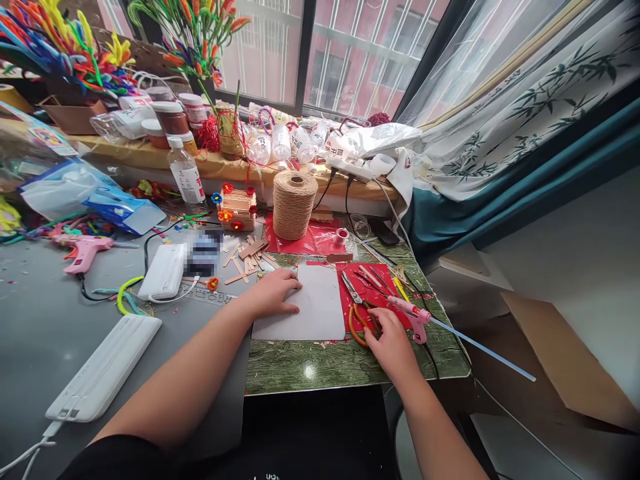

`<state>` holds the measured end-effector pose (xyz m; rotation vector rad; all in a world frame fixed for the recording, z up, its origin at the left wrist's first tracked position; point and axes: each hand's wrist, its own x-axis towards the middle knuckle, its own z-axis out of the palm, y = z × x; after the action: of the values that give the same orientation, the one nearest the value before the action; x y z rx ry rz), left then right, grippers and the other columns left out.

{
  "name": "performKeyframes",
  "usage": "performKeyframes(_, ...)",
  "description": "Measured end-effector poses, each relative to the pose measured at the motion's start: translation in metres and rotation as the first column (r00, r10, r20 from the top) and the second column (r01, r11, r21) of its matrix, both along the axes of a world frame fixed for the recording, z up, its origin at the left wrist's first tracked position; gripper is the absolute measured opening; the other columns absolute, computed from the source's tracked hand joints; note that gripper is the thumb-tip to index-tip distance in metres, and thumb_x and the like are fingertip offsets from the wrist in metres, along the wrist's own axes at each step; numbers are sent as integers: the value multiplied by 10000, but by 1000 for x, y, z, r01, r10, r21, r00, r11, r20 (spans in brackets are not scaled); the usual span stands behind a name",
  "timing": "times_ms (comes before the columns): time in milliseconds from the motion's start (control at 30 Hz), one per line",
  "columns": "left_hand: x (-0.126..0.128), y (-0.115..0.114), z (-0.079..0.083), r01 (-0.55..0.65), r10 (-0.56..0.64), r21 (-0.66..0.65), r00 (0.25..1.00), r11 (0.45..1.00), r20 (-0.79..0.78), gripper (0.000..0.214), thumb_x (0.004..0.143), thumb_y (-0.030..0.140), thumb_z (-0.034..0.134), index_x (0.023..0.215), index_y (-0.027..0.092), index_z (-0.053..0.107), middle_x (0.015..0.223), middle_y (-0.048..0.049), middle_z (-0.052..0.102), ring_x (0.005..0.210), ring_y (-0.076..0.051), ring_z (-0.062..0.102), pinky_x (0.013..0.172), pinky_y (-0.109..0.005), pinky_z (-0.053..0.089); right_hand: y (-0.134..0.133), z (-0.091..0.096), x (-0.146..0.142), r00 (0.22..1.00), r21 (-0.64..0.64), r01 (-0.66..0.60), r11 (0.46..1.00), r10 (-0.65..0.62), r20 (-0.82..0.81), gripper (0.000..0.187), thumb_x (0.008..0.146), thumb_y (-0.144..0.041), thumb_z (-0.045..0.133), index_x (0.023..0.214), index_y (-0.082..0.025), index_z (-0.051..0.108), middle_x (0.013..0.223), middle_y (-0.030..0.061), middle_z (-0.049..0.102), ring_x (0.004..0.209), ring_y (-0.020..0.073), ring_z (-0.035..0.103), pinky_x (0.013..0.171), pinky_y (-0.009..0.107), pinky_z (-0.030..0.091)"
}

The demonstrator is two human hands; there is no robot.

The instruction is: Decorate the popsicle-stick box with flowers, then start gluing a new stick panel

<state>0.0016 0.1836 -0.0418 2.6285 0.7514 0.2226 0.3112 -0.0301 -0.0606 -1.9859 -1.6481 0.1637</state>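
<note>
Left hand (274, 293) spread flat on paper (310, 313), right hand (393, 343) at scissors (356, 305), grip unclear; risk: prob. brushes glue gun (411, 315) nozzle just beside, burning fingers.

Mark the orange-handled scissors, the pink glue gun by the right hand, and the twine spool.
orange-handled scissors (356, 305): head view, at the pivot above the handles.
pink glue gun (406, 308): head view, on the barrel.
twine spool (294, 208): head view, on the wound side.
</note>
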Motion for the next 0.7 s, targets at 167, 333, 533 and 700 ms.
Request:
performKeyframes(167, -1, -1, 3, 35, -35, 29, 999, 999, -28, 539, 836, 570, 723, 1275, 261, 670, 1546, -35, 553, 1361, -299, 505, 1144, -412, 364, 7, 0, 3, 991, -8, 43, 999, -42, 126, 329, 888, -218, 542, 1203, -208, 636, 1245, 133, 642, 1170, 317, 596, 1053, 520, 492)
performKeyframes(333, -1, -1, 3, 29, -28, 16, 999, 999, -41, 559, 833, 571, 714, 1287, 250, 665, 1539, -37, 569, 1319, -301, 527, 1113, -411, 387, 11, -8, 2, 988, 27, 53, 998, -57, 146, 345, 879, -212, 551, 1213, -201, 637, 1223, 148, 644, 1139, 329, 597, 1028, 538, 494)
performKeyframes(533, 0, 3, 0, 35, -35, -3, 999, 999, -36, 573, 841, 577, 692, 1300, 235, 665, 1537, -58, 569, 1331, -323, 505, 1120, -437, 382, 12, -12, 8, 993, 51, 42, 998, -47, 107, 356, 862, -211, 568, 1212, -202, 635, 1223, 147, 642, 1155, 329, 594, 1025, 547, 495)
performKeyframes(700, 0, 2, -1, 31, -32, -20, 999, 999, -32, 578, 846, 577, 688, 1312, 237, 653, 1540, -62, 564, 1342, -317, 494, 1132, -432, 367, 10, -10, 19, 994, 35, 39, 999, -42, 99, 339, 871, -228, 565, 1199, -209, 648, 1205, 139, 644, 1124, 321, 600, 1015, 539, 499)
